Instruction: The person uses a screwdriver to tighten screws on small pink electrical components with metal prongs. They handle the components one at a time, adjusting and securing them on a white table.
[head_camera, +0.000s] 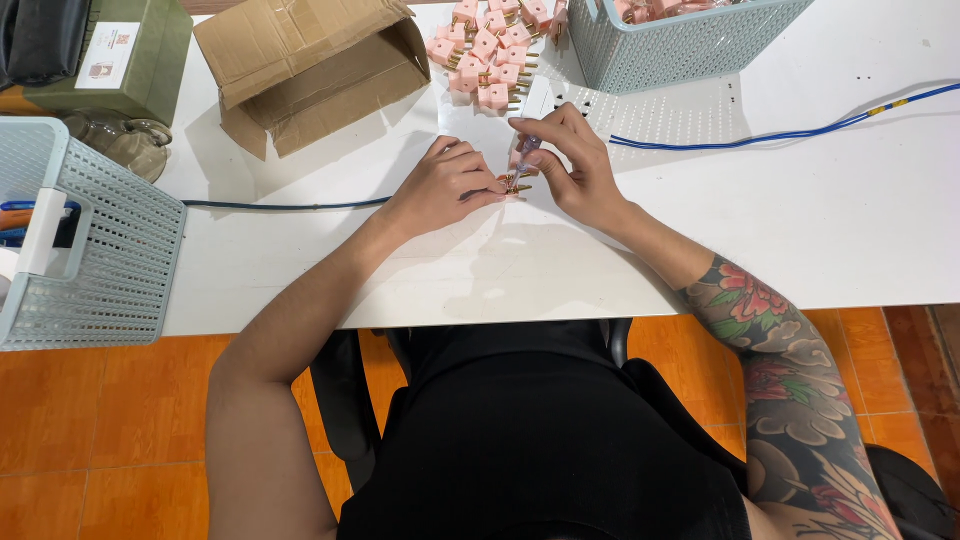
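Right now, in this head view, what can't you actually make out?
- Pink plug: mostly covered by the left hand and right hand fingers.
- Screwdriver tip: too small to see where it touches.
- Top basket contents: cut off by the upper edge.
- Left basket: its far side cropped by the left edge.

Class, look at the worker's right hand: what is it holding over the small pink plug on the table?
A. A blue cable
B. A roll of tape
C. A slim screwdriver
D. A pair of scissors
C: the right hand pinches a slim screwdriver with a clear handle, its tip down on the pink plug that the left hand steadies.
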